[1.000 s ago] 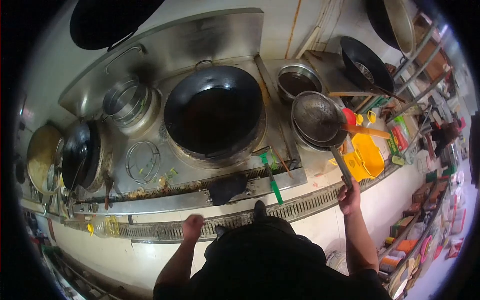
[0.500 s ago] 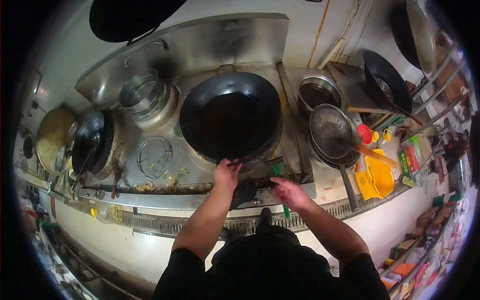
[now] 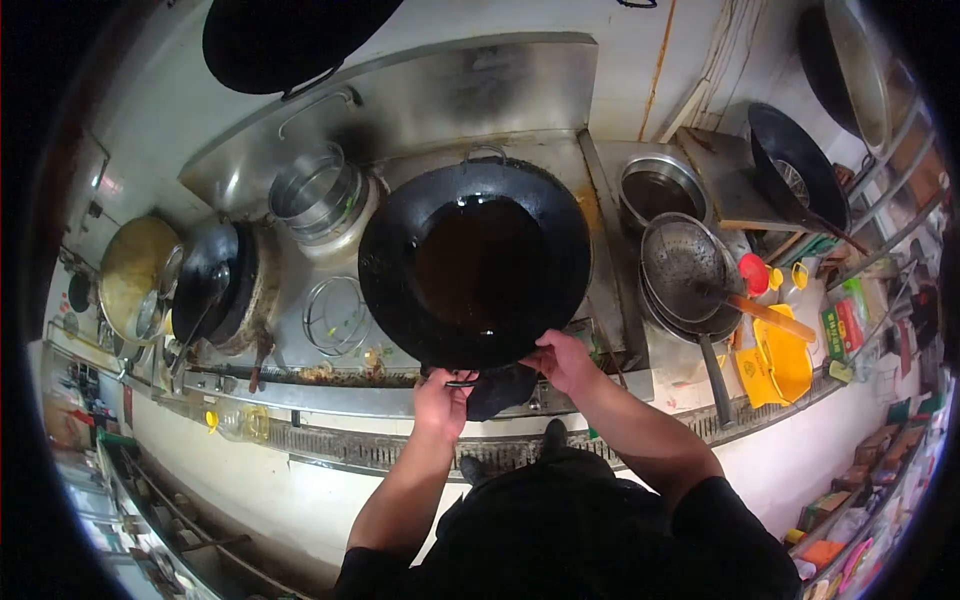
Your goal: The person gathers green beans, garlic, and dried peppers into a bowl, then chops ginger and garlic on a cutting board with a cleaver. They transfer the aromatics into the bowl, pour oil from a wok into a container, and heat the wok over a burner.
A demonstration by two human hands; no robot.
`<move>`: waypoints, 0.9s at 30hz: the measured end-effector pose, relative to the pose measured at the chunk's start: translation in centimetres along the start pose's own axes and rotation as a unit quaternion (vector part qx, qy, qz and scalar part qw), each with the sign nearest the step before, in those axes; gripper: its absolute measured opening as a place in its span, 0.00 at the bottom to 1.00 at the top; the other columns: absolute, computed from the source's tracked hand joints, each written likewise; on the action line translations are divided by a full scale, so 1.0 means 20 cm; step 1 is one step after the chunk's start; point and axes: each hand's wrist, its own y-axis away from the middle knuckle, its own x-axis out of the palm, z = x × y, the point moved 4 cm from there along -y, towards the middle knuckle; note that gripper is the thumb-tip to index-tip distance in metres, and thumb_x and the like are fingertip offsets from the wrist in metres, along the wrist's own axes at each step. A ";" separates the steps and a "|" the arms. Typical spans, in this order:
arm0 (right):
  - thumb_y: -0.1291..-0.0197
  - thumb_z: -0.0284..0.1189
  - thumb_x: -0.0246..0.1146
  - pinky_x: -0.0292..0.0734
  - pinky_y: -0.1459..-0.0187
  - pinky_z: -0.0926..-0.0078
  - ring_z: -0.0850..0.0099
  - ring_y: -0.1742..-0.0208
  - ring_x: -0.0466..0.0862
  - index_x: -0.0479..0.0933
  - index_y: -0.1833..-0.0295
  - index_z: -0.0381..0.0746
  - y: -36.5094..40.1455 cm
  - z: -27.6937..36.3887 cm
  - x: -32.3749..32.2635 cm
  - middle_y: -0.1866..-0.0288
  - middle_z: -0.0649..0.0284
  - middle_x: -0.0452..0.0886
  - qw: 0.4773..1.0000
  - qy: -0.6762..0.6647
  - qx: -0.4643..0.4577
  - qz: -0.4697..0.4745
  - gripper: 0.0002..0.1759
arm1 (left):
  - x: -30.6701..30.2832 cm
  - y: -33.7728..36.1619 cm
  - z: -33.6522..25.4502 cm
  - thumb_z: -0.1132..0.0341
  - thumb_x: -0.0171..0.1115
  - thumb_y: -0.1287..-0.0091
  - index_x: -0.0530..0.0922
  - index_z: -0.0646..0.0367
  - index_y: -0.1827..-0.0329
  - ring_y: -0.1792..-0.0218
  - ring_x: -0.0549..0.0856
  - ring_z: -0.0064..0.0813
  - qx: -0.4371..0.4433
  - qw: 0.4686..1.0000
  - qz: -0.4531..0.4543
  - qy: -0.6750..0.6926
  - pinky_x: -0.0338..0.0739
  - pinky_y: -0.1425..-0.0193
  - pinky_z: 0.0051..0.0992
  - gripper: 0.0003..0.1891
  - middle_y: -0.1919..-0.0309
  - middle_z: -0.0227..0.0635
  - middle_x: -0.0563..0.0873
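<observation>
One wok (image 3: 385, 245), dark liquid (image 3: 480, 260) inside, is held, left hand (image 3: 438, 405) closed round loop handle (image 3: 463, 383), right hand (image 3: 565, 362) clasping near rim (image 3: 500, 362); moving it likely calls for level support.

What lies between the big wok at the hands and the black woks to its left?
Between the big wok and the black woks lie a wire ring and, farther back, stacked steel pots; the head view shows both.
</observation>
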 end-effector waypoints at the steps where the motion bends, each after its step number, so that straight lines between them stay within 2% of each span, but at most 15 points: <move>1: 0.43 0.19 0.55 0.84 0.52 0.54 0.56 0.60 0.83 0.74 0.57 0.34 0.04 0.00 0.03 0.61 0.53 0.80 1.000 -0.001 -0.002 0.003 0.08 | 0.02 0.03 -0.02 0.77 0.56 0.47 0.73 0.61 0.73 0.65 0.84 0.40 -0.002 1.000 -0.006 0.009 0.83 0.53 0.41 0.02 0.68 0.42 0.82; 3: 0.45 0.18 0.55 0.86 0.55 0.56 0.57 0.63 0.84 0.73 0.58 0.33 0.14 0.01 0.09 0.61 0.53 0.80 0.999 -0.003 -0.025 -0.033 0.08 | 0.01 0.07 -0.04 0.77 0.55 0.47 0.73 0.61 0.73 0.64 0.84 0.41 -0.004 1.000 -0.012 0.014 0.84 0.53 0.42 0.02 0.68 0.42 0.81; 5: 0.45 0.18 0.55 0.86 0.56 0.57 0.58 0.64 0.84 0.74 0.58 0.33 0.19 0.01 0.05 0.61 0.54 0.80 0.999 0.001 -0.028 -0.018 0.08 | 0.01 0.12 -0.03 0.77 0.55 0.47 0.73 0.61 0.73 0.63 0.83 0.42 -0.010 0.999 -0.025 -0.035 0.84 0.53 0.42 0.02 0.68 0.42 0.81; 10: 0.45 0.18 0.56 0.85 0.57 0.59 0.61 0.64 0.84 0.74 0.60 0.35 0.31 0.02 0.03 0.62 0.56 0.80 0.999 -0.014 -0.040 -0.006 0.07 | 0.09 0.28 -0.02 0.76 0.53 0.45 0.74 0.63 0.70 0.64 0.84 0.40 0.024 0.997 -0.049 -0.051 0.84 0.53 0.39 0.02 0.68 0.42 0.82; 12: 0.45 0.19 0.57 0.86 0.57 0.60 0.62 0.64 0.84 0.75 0.60 0.36 0.34 0.04 0.01 0.65 0.58 0.80 0.999 -0.019 -0.028 -0.023 0.07 | 0.16 0.32 -0.04 0.81 0.53 0.45 0.74 0.65 0.59 0.64 0.82 0.34 0.022 0.998 -0.015 -0.060 0.84 0.54 0.40 0.10 0.66 0.37 0.80; 13: 0.45 0.19 0.57 0.86 0.57 0.60 0.62 0.64 0.84 0.75 0.60 0.36 0.37 0.06 0.02 0.65 0.58 0.80 0.999 -0.023 -0.037 -0.024 0.07 | 0.20 0.35 -0.05 0.81 0.53 0.45 0.74 0.65 0.57 0.63 0.83 0.34 0.032 0.997 -0.016 -0.074 0.84 0.53 0.39 0.12 0.65 0.37 0.80; 14: 0.45 0.19 0.58 0.86 0.57 0.60 0.61 0.64 0.84 0.74 0.60 0.35 0.39 0.08 0.03 0.66 0.58 0.79 0.999 -0.025 -0.045 -0.016 0.06 | 0.23 0.37 -0.05 0.81 0.53 0.45 0.74 0.65 0.57 0.63 0.83 0.34 0.026 0.997 -0.005 -0.079 0.84 0.53 0.39 0.12 0.65 0.37 0.80; 16: 0.45 0.19 0.58 0.86 0.57 0.60 0.61 0.64 0.84 0.73 0.61 0.35 0.42 0.11 0.02 0.67 0.58 0.79 0.997 -0.033 -0.063 -0.014 0.06 | 0.31 0.40 -0.06 0.76 0.56 0.46 0.74 0.62 0.74 0.65 0.84 0.40 0.067 0.995 0.023 -0.075 0.84 0.56 0.38 0.01 0.68 0.41 0.82; 17: 0.45 0.20 0.59 0.86 0.57 0.60 0.60 0.64 0.84 0.73 0.61 0.34 0.42 0.12 0.02 0.67 0.58 0.78 0.996 -0.053 -0.070 0.008 0.05 | 0.36 0.41 -0.07 0.76 0.56 0.46 0.73 0.61 0.78 0.67 0.85 0.41 0.079 0.994 0.028 -0.074 0.84 0.58 0.38 0.04 0.71 0.41 0.82; 18: 0.45 0.20 0.59 0.86 0.58 0.60 0.60 0.65 0.84 0.72 0.62 0.34 0.42 0.14 0.02 0.67 0.57 0.78 0.994 -0.072 -0.076 0.033 0.05 | 0.39 0.42 -0.07 0.76 0.56 0.46 0.73 0.61 0.78 0.67 0.85 0.41 0.075 0.993 0.036 -0.079 0.84 0.58 0.38 0.04 0.71 0.41 0.82; 22: 0.45 0.20 0.59 0.86 0.58 0.59 0.59 0.66 0.84 0.72 0.63 0.33 0.50 0.24 0.04 0.68 0.57 0.78 0.990 -0.095 -0.105 0.011 0.04 | 0.50 0.42 -0.08 0.78 0.55 0.46 0.72 0.62 0.78 0.72 0.85 0.43 0.088 0.989 0.053 -0.106 0.85 0.57 0.41 0.05 0.76 0.41 0.80; 23: 0.45 0.20 0.59 0.86 0.58 0.58 0.58 0.66 0.84 0.72 0.62 0.33 0.49 0.24 0.03 0.68 0.57 0.78 0.989 -0.103 -0.108 0.023 0.05 | 0.52 0.42 -0.08 0.79 0.54 0.46 0.73 0.63 0.68 0.68 0.84 0.38 0.081 0.986 0.076 -0.123 0.84 0.55 0.40 0.04 0.70 0.39 0.81; 24: 0.45 0.20 0.59 0.86 0.58 0.58 0.58 0.66 0.84 0.71 0.61 0.33 0.48 0.25 0.01 0.68 0.56 0.77 0.987 -0.111 -0.110 0.035 0.06 | 0.55 0.42 -0.07 0.79 0.54 0.46 0.75 0.65 0.59 0.64 0.83 0.33 0.073 0.983 0.098 -0.140 0.84 0.53 0.39 0.11 0.65 0.37 0.82; 25: 0.45 0.20 0.59 0.86 0.58 0.58 0.58 0.66 0.84 0.71 0.61 0.33 0.49 0.27 0.01 0.68 0.56 0.77 0.986 -0.115 -0.114 0.036 0.06 | 0.59 0.43 -0.06 0.79 0.54 0.46 0.75 0.65 0.59 0.64 0.83 0.33 0.073 0.982 0.102 -0.143 0.84 0.53 0.39 0.11 0.65 0.37 0.82; 27: 0.44 0.20 0.59 0.85 0.57 0.57 0.57 0.66 0.84 0.71 0.60 0.33 0.52 0.31 0.00 0.67 0.56 0.77 0.985 -0.118 -0.124 0.034 0.06 | 0.67 0.46 -0.06 0.79 0.53 0.45 0.72 0.64 0.72 0.68 0.85 0.42 0.103 0.981 0.078 -0.142 0.84 0.56 0.42 0.02 0.70 0.43 0.81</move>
